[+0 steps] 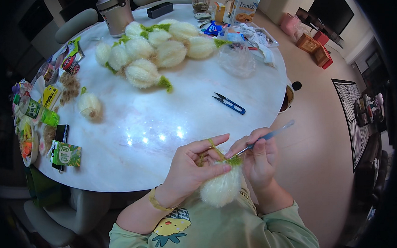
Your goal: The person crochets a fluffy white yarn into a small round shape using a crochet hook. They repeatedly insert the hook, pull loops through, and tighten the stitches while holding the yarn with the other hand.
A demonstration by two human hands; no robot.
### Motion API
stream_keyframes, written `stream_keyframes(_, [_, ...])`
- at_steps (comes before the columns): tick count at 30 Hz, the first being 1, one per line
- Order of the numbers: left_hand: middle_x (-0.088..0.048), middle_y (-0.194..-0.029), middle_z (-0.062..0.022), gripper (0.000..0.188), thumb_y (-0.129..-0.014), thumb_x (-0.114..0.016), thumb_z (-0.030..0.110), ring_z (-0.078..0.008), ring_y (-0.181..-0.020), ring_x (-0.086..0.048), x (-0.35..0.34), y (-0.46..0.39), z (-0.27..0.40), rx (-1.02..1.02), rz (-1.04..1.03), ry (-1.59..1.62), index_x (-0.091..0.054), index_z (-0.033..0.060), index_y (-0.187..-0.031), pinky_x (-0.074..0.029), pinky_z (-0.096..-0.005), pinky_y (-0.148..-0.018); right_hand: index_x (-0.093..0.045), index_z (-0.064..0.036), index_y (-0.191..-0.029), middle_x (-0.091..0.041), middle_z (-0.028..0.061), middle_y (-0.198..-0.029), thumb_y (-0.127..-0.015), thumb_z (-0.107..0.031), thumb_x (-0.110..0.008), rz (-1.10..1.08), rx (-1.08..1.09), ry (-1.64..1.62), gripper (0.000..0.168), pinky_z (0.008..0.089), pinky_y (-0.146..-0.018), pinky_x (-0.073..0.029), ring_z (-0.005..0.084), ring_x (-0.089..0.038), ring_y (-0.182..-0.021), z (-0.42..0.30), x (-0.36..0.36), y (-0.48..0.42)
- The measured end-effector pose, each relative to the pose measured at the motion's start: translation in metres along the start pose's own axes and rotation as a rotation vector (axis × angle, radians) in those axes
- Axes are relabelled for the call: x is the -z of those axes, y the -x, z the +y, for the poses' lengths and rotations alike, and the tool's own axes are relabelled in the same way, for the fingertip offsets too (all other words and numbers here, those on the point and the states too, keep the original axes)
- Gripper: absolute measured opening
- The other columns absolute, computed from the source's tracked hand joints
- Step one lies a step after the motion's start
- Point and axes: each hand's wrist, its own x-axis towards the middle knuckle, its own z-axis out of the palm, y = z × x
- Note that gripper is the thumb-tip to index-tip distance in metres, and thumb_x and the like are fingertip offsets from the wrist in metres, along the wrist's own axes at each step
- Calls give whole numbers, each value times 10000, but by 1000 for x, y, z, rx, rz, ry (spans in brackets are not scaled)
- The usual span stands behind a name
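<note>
Near the table's front edge, my left hand pinches the green top of a fuzzy cream crocheted piece, with green yarn looped over its fingers. My right hand grips a crochet hook with a blue-grey handle; its metal shaft reaches to the green stitches. The hook's very tip is hidden in the fuzz. Blue thread snips lie on the marble table beyond my hands. Several similar cream pieces with green ends are heaped farther back, and a single one lies at the left.
On the round table, a green drink bottle, a phone, a green packet and brown fuzzy yarn lie left. At the back stand a large tumbler and biscuit box; a clear plastic bag lies right.
</note>
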Motion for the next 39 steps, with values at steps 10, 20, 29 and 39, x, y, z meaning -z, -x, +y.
stream_keyframes(10, [-546, -875, 32, 649, -746, -688, -96, -38, -765, -532, -1, -2, -10, -3, 33, 115, -442, -43, -1344, -466, -182, -713, -664, -69, -859, -660, 64, -942, -703, -64, -671, -240, 735, 1055, 156, 292, -647, -491, 181, -619, -738, 1, 3, -7])
stream_keyframes(20, [-538, -739, 38, 732, -710, -703, -106, -57, -798, -569, -1, 0, 4, 149, -88, 169, -396, -48, -1372, -467, -199, -778, -473, -4, -1015, -663, 166, -840, -973, -249, -480, -33, 411, 356, 248, 306, -625, -542, 271, -676, -710, 9, 0, 1])
stream_keyframes(29, [-510, -723, 53, 645, -683, -718, -132, -27, -724, -505, 0, 3, 2, 79, -52, 35, -527, -19, -1288, -444, -178, -729, -424, -41, -1002, -612, 153, -794, -989, -292, -446, 103, -138, -156, 253, 312, -682, -540, 252, -658, -760, 7, -2, 5])
stream_keyframes(39, [-527, -741, 61, 655, -694, -765, -72, -10, -695, -481, -5, 5, -8, -134, 84, -170, -511, -35, -1296, -414, -162, -667, -530, 4, -999, -651, 162, -907, -960, -211, -534, 58, -54, -81, 219, 329, -790, -536, 219, -654, -864, 15, -4, 7])
